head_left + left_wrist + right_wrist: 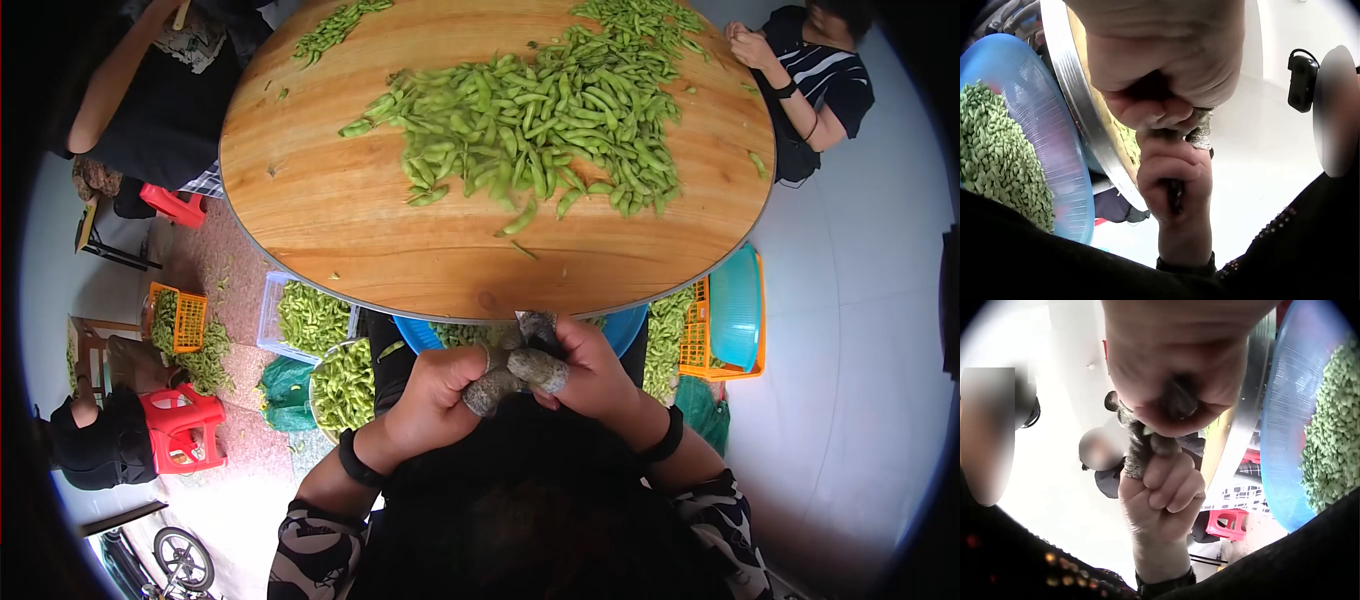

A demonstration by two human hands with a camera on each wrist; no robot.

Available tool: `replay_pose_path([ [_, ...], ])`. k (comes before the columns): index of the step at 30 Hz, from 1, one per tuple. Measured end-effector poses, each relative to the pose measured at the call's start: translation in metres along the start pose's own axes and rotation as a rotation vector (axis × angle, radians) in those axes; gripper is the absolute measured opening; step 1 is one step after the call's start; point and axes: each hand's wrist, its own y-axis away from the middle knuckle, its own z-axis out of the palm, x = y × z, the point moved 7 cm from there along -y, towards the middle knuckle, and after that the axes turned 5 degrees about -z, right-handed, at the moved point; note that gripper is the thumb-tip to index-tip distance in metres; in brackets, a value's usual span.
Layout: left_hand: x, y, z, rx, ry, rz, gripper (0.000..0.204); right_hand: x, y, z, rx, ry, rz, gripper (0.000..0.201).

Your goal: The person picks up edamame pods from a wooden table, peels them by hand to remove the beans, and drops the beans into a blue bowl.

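In the head view, the left hand (432, 392) and right hand (598, 378) meet at the table's near edge, their thumbs in worn grey wraps. Both hands have curled fingers and pinch a small green pod, of which only a bit (1147, 430) shows between them in the right wrist view. The fingers hide the rest. Something dark (1180, 399) lies in the curl of the right hand (1179, 356). Above the joined hands in the left wrist view is the left hand (1166, 56). Loose green pods (540, 120) are heaped on the wooden table (330, 225).
Beneath the table edge is a blue basket (420, 335); shelled green beans (997, 150) fill it in the left wrist view. Pods fill a white crate (268, 320) and a bowl (345, 385) at left. An orange crate (745, 372) stands right. Other people sit around.
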Motion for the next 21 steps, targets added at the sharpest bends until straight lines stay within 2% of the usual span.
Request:
replay_pose_path([
  [1, -0.002, 0.001, -0.001, 0.003, 0.001, 0.002, 0.003, 0.003, 0.001, 0.005, -0.045, -0.218, 0.010, 0.018],
  [2, -0.010, 0.003, 0.003, -0.070, 0.189, -0.067, 0.005, 0.003, 0.001, 0.009, -0.090, -0.436, 0.020, 0.018],
  [3, -0.016, 0.004, 0.008, -0.144, 0.376, -0.133, 0.010, -0.001, 0.000, 0.009, -0.091, -0.431, 0.019, 0.018],
  [5, -0.022, 0.000, 0.012, -0.122, 0.377, -0.133, 0.013, -0.002, 0.000, 0.005, -0.034, -0.451, 0.147, 0.018],
  [7, -0.023, -0.001, 0.012, -0.100, 0.378, -0.133, 0.016, 0.004, -0.001, 0.000, -0.061, -0.459, 0.176, 0.019],
  [9, -0.033, 0.001, 0.018, -0.183, 0.561, -0.276, 0.016, 0.009, -0.002, -0.003, -0.084, -0.473, 0.207, 0.020],
  [12, -0.045, 0.005, 0.017, -0.222, 0.519, -0.313, 0.012, 0.024, -0.005, -0.004, -0.092, -0.318, 0.271, 0.023],
  [13, -0.042, 0.004, 0.016, -0.219, 0.521, -0.313, 0.012, 0.017, -0.010, -0.008, -0.053, 0.179, -0.032, 0.024],
  [14, -0.029, 0.001, 0.008, -0.154, 0.339, -0.171, 0.009, 0.004, -0.007, -0.002, -0.011, 0.673, -0.341, 0.026],
  [15, -0.016, -0.001, 0.001, -0.089, 0.155, -0.028, 0.007, 0.004, -0.004, 0.001, -0.012, 0.673, -0.341, 0.026],
  [16, -0.016, 0.003, -0.004, -0.086, 0.155, -0.027, 0.007, 0.004, -0.002, 0.004, -0.018, 0.843, -0.311, 0.026],
  [17, -0.025, 0.013, -0.019, 0.000, 0.126, -0.122, 0.007, 0.003, -0.001, 0.005, -0.026, 1.013, -0.279, 0.027],
  [20, -0.048, 0.053, -0.062, 0.236, 0.029, -0.361, 0.007, -0.032, -0.004, 0.005, -0.038, 1.009, -0.374, 0.023],
  [21, -0.053, 0.069, -0.079, 0.330, -0.162, -0.420, 0.007, -0.036, -0.010, 0.003, -0.033, 0.999, -0.372, 0.023],
])
